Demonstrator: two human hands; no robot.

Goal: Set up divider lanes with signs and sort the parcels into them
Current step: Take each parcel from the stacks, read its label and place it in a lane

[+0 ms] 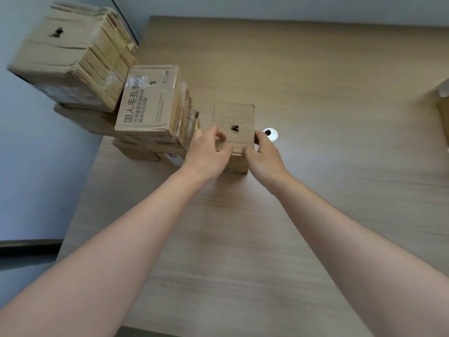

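Both the left hand (208,152) and right hand (261,153) grip the small brown cardboard parcel (234,127) between them on the pale wooden tabletop (315,93), just right of the stacked cardboard boxes (148,105).

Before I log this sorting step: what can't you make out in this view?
- Small box: near face hidden by left hand and right hand.
- Lower parcels by the printed box: labels mostly covered.
- Cardboard at right edge: cut off by the frame.
- No dividers or signs in view.
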